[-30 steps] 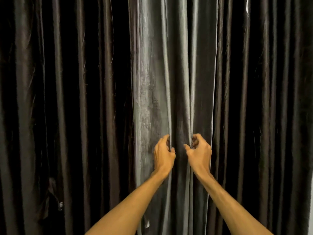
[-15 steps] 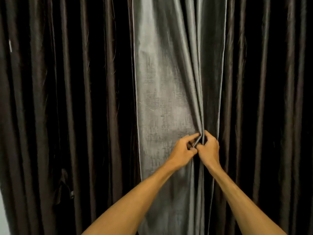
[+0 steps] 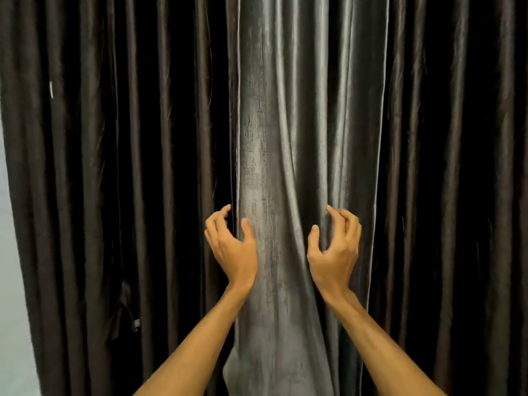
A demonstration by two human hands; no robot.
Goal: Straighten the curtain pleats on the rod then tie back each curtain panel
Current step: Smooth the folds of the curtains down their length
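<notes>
**Curtain colours**

Centre panel (image 3: 265, 138): silver-grey sheen, faint woven cross-hatch texture, pale piped edges. Side curtains (image 3: 128, 167) at 9 and 3 o'clock: dark brown, glossy vertical highlight stripes. Wall strip (image 3: 11, 252) at 8 o'clock: pale grey-white.

Pale strip (image 3: 11, 281), perhaps wall, far left.

Curtain (image 3: 285, 138) folds across whole front
</notes>
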